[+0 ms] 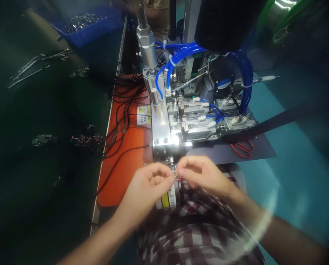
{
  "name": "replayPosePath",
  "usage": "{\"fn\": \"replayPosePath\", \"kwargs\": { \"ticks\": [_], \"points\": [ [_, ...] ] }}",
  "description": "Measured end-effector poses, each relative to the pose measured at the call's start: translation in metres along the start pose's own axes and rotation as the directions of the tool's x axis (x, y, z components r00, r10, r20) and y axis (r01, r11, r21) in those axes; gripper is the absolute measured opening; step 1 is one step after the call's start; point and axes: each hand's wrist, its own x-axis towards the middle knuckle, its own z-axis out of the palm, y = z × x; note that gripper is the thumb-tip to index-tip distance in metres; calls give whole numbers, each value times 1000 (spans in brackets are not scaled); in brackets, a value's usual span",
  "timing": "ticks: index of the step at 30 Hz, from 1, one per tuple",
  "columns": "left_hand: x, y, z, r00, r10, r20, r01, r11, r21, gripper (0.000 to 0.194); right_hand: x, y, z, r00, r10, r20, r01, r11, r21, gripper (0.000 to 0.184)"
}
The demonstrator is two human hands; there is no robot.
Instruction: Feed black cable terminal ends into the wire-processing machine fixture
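My left hand (150, 184) is closed in a pinch, thumb against forefinger, on a few thin wires (176, 175), with yellowish-green and red parts showing. From the other side my right hand (201, 173) is also pinched shut at the same wires, its fingertips almost touching those of the left. The fingers hide most of what they hold. Just beyond the fingertips is the front end of a metal machine (164, 130). Below them a label (167, 200) with a yellow patch and printed characters shows on the machine's near end.
An orange base plate (125, 162) with black cables (122, 121) lies to the left. Small wire pieces (87, 140) are scattered on the dark green surface. Red-handled scissors or pliers (242, 148) lie right of the machine. A blue bin (89, 29) of metal parts stands far left.
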Motion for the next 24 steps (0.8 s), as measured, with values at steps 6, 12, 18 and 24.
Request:
{"fn": "replayPosePath", "kwargs": {
  "ticks": [6,12,18,24],
  "points": [
    [-1,-1,-1,999,17,29,-16,1000,-5,16,-1,0,-5,994,45,99,-51,997,60,19],
    [0,0,-4,998,35,43,-38,996,76,18,0,3,-9,969,91,232,-129,980,153,16],
    [0,2,-4,994,61,92,-73,989,129,16,0,3,-11,939,101,329,-176,962,209,22],
    [2,0,-5,992,75,99,-87,988,127,14,-8,0,-15,969,69,236,-80,996,37,27]
  ]
}}
